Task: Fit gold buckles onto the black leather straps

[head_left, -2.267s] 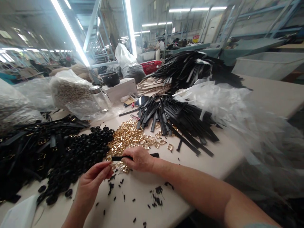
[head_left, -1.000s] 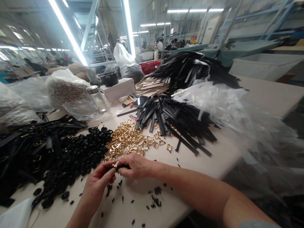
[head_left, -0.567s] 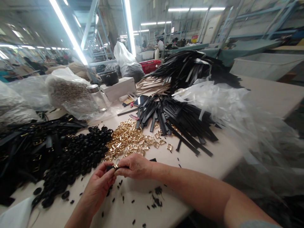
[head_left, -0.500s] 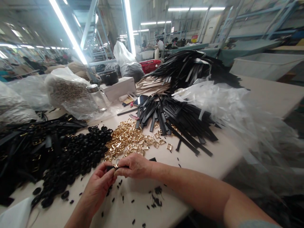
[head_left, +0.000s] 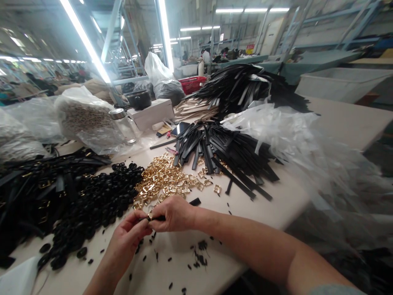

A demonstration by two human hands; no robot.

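Note:
Both my hands meet over the near part of the table, closed on one black strap [head_left: 195,202] with a gold buckle [head_left: 150,216] on it. My left hand [head_left: 130,231] pinches the strap on the left of the buckle. With fingers curled, my right hand [head_left: 175,214] grips the strap just right of the buckle, and the strap's far end sticks out behind that hand. Much of the strap is hidden by my fingers. Directly beyond my hands lies a heap of loose gold buckles [head_left: 162,178]. Small black rings [head_left: 113,192] are piled to the left.
Black straps [head_left: 215,143] fan out beyond the buckles, with a larger strap bundle [head_left: 242,84] behind. Finished-looking buckled straps [head_left: 39,188] lie far left. Plastic sheeting [head_left: 307,139] covers the right edge. A glass jar [head_left: 123,125] and white box [head_left: 152,112] stand behind; black scraps [head_left: 199,256] lie nearby.
The strap's free end shows more behind my right hand, and the buckle between my fingers is slightly turned. Both hands keep their grip; the whole view has shifted slightly.

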